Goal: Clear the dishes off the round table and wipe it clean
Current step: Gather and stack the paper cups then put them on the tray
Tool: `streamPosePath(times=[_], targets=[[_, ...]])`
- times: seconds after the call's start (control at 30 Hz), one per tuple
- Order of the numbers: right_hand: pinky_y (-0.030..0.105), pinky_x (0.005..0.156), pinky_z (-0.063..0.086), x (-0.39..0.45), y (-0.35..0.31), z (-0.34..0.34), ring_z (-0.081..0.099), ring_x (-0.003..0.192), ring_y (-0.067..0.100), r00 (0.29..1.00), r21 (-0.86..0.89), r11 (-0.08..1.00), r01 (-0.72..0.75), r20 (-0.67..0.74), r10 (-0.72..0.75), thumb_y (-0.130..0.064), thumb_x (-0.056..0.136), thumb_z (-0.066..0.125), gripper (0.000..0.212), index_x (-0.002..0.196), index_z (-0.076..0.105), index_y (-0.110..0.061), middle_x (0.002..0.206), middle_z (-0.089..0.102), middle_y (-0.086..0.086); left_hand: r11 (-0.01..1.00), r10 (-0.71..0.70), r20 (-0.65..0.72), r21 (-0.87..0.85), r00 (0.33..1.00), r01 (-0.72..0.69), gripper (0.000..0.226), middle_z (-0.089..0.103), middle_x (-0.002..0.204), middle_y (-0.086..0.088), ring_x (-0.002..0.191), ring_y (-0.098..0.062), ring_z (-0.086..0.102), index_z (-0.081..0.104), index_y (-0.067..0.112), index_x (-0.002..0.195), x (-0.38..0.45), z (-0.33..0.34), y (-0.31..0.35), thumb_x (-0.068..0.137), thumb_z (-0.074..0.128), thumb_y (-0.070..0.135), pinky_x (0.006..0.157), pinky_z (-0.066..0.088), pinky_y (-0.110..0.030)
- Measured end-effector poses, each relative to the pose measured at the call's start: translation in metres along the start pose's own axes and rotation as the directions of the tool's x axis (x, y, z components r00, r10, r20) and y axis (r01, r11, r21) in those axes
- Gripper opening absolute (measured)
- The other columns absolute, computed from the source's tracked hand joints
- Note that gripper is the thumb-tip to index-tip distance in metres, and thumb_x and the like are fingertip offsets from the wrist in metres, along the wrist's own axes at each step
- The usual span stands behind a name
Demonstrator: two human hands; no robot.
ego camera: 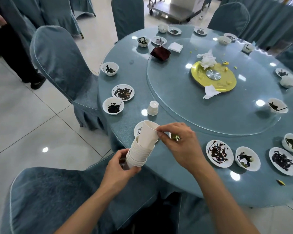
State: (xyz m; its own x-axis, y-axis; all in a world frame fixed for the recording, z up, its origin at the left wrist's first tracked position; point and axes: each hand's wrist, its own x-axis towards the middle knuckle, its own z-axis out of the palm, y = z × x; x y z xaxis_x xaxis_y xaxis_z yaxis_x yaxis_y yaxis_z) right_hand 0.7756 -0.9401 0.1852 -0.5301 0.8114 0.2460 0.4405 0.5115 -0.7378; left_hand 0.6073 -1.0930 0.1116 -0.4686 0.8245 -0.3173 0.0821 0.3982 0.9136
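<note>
My left hand (120,168) grips the base of a stack of white paper cups (139,153) held tilted over the near left edge of the round table (184,176). My right hand (178,142) pinches the rim of the top cup (149,134), which sits partly in the stack. One more white cup (153,108) stands upside down on the table just beyond. Several dirty white plates and bowls ring the table, among them a plate (219,153) to the right of my right hand and a bowl (113,105) on the left.
A glass turntable (201,105) holds a yellow plate (227,83), crumpled tissues (207,60), a dark red cloth (160,53) and white napkins (175,47). Covered chairs (61,65) surround the table. A person's legs (15,53) stand at the far left. A metal cart (172,11) is behind.
</note>
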Motion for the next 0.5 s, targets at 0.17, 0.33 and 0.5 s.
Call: streamPosePath(times=[0.17,0.33,0.5], targets=[[0.043,0.083,0.047,0.022,0.009,0.005,0.061,0.092,0.007,0.993,0.028,0.997,0.077,0.082,-0.079,-0.029,0.088,0.076,0.013,0.097,0.077,-0.037,0.093,0.07,-0.02,1.0,-0.012,-0.02,-0.014,1.0,0.012,0.059,0.069,0.106,0.028,0.099,0.003,0.066,0.062,0.038,0.114,0.012,-0.001,0.005,0.07,0.091,0.012,0.079,0.054,-0.017],[0.041,0.088,0.045,0.051,0.025,0.014,0.058,0.094,0.007,0.949,0.064,0.992,0.106,0.293,-0.12,-0.034,0.089,0.074,0.011,0.099,0.076,-0.04,0.096,0.07,-0.022,0.998,-0.037,-0.076,-0.055,0.996,0.033,0.058,0.07,0.104,0.027,0.097,0.004,0.065,0.062,0.031,0.116,0.036,0.005,0.021,0.071,0.089,0.006,0.074,0.053,-0.012],[0.044,0.088,0.047,0.089,0.04,0.02,0.057,0.092,0.007,0.88,0.061,0.986,0.157,0.443,-0.168,-0.038,0.089,0.072,0.012,0.1,0.078,-0.036,0.095,0.069,-0.023,0.995,-0.084,-0.139,-0.059,0.987,0.077,0.058,0.072,0.105,0.019,0.098,0.005,0.065,0.064,0.028,0.116,0.054,0.01,0.022,0.07,0.089,0.003,0.076,0.052,-0.011]])
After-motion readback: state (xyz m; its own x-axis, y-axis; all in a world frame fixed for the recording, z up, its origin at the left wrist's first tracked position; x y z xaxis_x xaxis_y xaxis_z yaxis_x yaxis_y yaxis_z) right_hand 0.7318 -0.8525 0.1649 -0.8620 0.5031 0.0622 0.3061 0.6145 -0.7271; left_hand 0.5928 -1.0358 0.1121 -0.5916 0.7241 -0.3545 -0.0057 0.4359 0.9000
